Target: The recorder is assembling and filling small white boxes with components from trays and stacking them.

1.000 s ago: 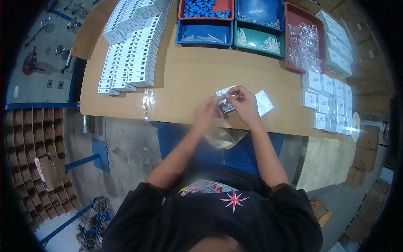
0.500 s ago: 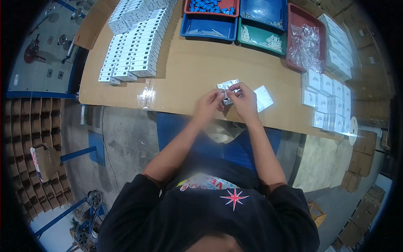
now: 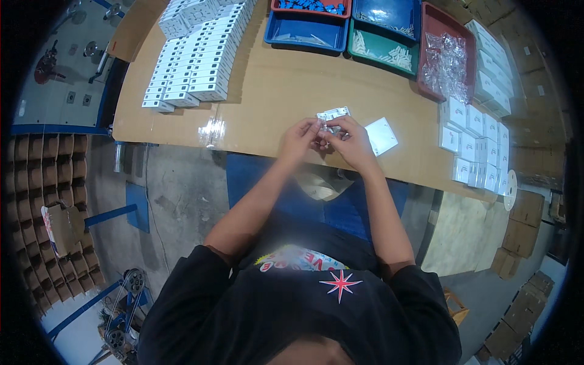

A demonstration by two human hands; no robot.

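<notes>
My left hand (image 3: 299, 141) and my right hand (image 3: 355, 145) meet over the near part of the table. Their fingertips are pinched together around a small clear, shiny piece (image 3: 324, 126), perhaps a bit of plastic; its exact kind is too small to tell. Just beyond the fingers lies a white plastic part (image 3: 333, 114) with small details on its face, partly covered by my right hand. A flat white square plate (image 3: 381, 137) rests on the table, right of my right hand.
Stacked white boxes (image 3: 193, 67) stand at the left. Farther back are a blue tray (image 3: 307, 38), a green tray (image 3: 384, 50) of white plugs and a red tray (image 3: 449, 58) of clear bags. More white boxes (image 3: 474, 143) sit at the right. The table's front edge (image 3: 255, 152) runs beneath my forearms.
Both hands have drawn slightly back from the white part, so more of its far side shows. A clear piece now shows between the fingertips. The view has shifted a little.
</notes>
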